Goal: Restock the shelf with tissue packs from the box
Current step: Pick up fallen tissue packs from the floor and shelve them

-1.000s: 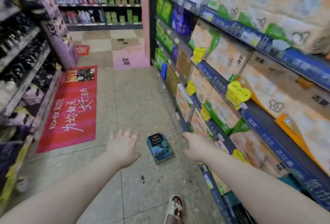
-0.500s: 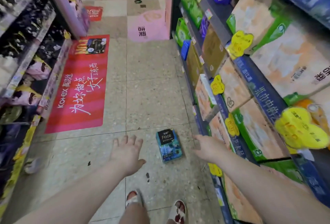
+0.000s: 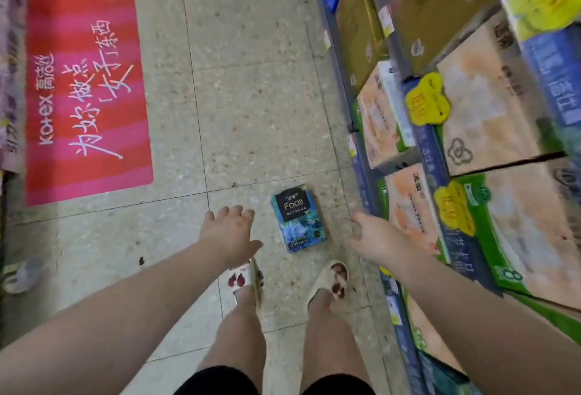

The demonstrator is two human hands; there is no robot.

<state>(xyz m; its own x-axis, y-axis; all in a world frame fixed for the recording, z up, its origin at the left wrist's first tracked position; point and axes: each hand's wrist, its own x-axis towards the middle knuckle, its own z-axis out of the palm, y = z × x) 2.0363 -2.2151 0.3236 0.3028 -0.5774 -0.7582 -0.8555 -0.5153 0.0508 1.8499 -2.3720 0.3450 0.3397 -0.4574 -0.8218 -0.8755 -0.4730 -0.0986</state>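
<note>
A blue tissue pack (image 3: 298, 220) marked "Face" lies flat on the aisle floor just ahead of my feet. My left hand (image 3: 231, 232) hovers to its left with fingers spread and holds nothing. My right hand (image 3: 379, 239) reaches out to the pack's right, fingers relaxed, empty, close to the lower shelf front. The shelf (image 3: 430, 146) on the right carries large peach-and-green tissue packs (image 3: 490, 105). No box is in view.
A red floor sticker (image 3: 85, 86) covers the tiles at left. Dark shelving (image 3: 9, 64) lines the left edge. Yellow price tags (image 3: 427, 99) stick out from the right shelf rails. My sandalled feet (image 3: 330, 278) stand right behind the pack.
The view has tilted down and moved closer to the pack. My legs and feet have come into sight. Both hands stay spread on either side of the pack.
</note>
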